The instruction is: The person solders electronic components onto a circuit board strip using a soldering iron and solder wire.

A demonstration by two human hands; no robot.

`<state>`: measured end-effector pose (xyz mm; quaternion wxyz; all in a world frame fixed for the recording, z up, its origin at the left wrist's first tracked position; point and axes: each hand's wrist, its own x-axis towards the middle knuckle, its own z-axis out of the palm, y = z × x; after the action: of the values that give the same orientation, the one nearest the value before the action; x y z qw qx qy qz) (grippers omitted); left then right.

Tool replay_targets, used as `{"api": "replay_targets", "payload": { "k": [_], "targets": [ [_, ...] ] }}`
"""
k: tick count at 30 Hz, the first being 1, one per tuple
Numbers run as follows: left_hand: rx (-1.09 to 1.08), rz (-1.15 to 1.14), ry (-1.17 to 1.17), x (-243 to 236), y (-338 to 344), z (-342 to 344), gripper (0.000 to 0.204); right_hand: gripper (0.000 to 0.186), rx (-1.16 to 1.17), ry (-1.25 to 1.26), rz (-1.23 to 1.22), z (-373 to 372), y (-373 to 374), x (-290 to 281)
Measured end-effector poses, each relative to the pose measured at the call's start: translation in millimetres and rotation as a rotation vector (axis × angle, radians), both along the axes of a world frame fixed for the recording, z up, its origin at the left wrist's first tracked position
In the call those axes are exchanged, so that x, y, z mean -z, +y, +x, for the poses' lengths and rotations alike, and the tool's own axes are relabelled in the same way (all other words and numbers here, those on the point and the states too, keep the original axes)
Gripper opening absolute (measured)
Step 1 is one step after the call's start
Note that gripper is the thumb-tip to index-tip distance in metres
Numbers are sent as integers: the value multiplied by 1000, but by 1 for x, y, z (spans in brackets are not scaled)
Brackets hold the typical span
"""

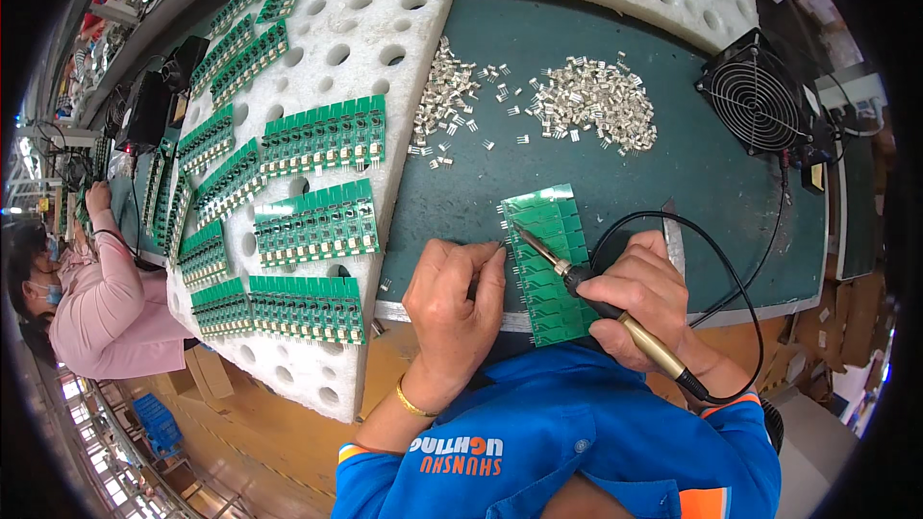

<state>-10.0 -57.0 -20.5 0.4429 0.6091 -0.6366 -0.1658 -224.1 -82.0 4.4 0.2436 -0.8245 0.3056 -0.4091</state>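
A soldering iron (606, 308) with a gold-coloured handle is gripped in my right hand (642, 290). Its tip rests on or just over the upper left part of a green circuit board (553, 269), at the table's front edge. Small pins stick out along the board's left side. Closed in a pinch, my left hand (454, 298) is beside that edge; what its fingertips hold, if anything, is too small to make out. Beyond the board, two loose heaps of small white connectors (596, 101) with metal pins lie on the dark green tabletop (481, 197).
White foam sheets (336, 77) with round holes carry several rows of populated circuit boards (317, 221) on the left. A black fan (755, 94) stands at the far right. The iron's black cable (716, 245) loops across the right side. Another person (115, 298) sits at far left.
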Motion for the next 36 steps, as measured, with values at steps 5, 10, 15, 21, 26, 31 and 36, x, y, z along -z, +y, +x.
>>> {"api": "replay_targets", "payload": {
  "k": [5, 10, 15, 21, 26, 31, 36],
  "targets": [
    [3, 5, -3, 0, 0, 0, 10, 31, -4, 9, -8, 1, 1, -2],
    [13, -6, -5, 1, 0, 1, 11, 31, -8, 19, -16, 1, 1, -3],
    [-14, 11, 30, 1, 0, -2, 10, 32, -11, 27, -16, 1, 2, -3],
    [-18, 8, 7, -1, 0, -1, 11, 31, -3, 21, -34, 0, 4, -3],
    [-22, 31, 1, -6, 4, 3, 12, 31, 20, 1, -44, -4, 5, -4],
    [-18, -41, -125, -8, 6, 6, 16, 30, 25, -10, -40, -5, 7, -2],
    [-10, -41, -130, -5, 4, 4, 18, 30, 10, -24, -9, -4, 6, 1]
  ]
}}
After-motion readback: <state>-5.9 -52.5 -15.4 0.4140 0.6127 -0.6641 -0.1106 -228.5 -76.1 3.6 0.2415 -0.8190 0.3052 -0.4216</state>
